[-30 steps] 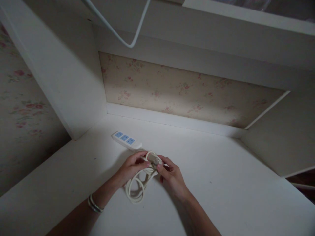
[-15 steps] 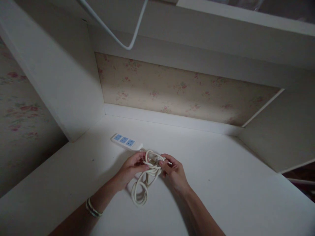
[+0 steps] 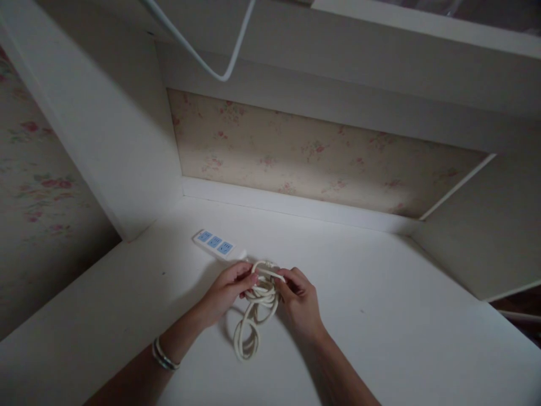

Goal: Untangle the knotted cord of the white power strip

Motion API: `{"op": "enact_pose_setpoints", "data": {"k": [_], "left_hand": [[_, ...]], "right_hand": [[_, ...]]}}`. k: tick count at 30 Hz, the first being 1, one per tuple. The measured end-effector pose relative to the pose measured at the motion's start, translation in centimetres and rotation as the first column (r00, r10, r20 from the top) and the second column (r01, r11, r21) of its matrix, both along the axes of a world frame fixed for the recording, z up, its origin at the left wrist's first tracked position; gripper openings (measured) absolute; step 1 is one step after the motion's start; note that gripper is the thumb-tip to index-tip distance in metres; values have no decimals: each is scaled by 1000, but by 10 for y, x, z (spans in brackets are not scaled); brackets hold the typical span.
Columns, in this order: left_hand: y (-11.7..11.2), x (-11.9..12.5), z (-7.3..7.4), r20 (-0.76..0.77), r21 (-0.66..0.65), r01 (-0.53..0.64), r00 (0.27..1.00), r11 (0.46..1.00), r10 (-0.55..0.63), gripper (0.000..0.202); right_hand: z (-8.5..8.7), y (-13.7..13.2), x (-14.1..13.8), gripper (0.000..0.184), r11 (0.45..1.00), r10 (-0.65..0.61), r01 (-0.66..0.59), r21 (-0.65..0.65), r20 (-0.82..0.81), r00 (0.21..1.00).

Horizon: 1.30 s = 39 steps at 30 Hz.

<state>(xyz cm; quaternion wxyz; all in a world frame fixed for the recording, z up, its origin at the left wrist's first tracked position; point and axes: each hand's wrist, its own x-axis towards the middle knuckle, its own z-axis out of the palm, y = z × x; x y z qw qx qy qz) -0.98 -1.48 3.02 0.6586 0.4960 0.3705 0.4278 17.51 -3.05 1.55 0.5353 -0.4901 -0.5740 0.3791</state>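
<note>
A white power strip with blue sockets lies on the white desk, toward the back left. Its cream cord is gathered into loops in front of it. My left hand pinches the top of the cord bundle from the left, with a bracelet on that wrist. From the right, my right hand closes its fingers on the same bundle. Both hands meet at the knot of loops, and one long loop trails toward me on the desk.
A white side panel walls the desk on the left, and a floral back panel stands behind. A shelf overhangs, with a thin white cable hanging from it. Another white panel angles in at the right.
The plug seen between my fingers a second ago is now buried in the loops. The cord bundle has tightened, and its trailing loop has shifted right and narrowed. Both hands stay at the same spot.
</note>
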Motion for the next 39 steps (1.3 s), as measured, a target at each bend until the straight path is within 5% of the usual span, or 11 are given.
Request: {"op": "enact_pose_setpoints", "data": {"k": [6,10,15,23,26,39], "left_hand": [[1,0,-1,118,-94,-35,992,995,46,30],[1,-1,-1,176,-94,-48,982,994,64,25],[1,-2,-3,190,-33,0,982,999,6,22],[1,-5,3,239,-11,64,969,998,-59,12],[1,-6,4,258,7,99,961,995,-98,24],[3,-5,-2,-16,126,-19,1000,992,21,48]], "right_hand": [[-2,0,0,19,1000,9,-9,11,17,1000],[-3,4,-4,31,992,-22,-2,-126,-193,981],[0,8,-6,36,966,-68,-34,-256,-380,923],[2,7,-4,35,963,-80,-44,-268,-436,896],[0,7,-2,31,961,-74,-63,-269,-469,880],[-1,5,-3,32,973,-6,-82,-216,-381,925]]}}
